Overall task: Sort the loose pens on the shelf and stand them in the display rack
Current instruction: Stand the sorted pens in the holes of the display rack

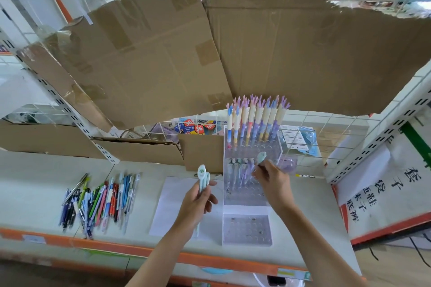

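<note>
— Far left of the shelf?
— Loose pens, one heap, lying flat. White paper sheet to their right.

— My hands?
— Left hand: fingers curled round pale green pens, held above the sheet. Right hand: pinching one mint pen over the display rack's middle tier.

— Obstructions?
— Cardboard touching the rack's far left side; pastel pens standing in the back tier. Near tier open.
</note>
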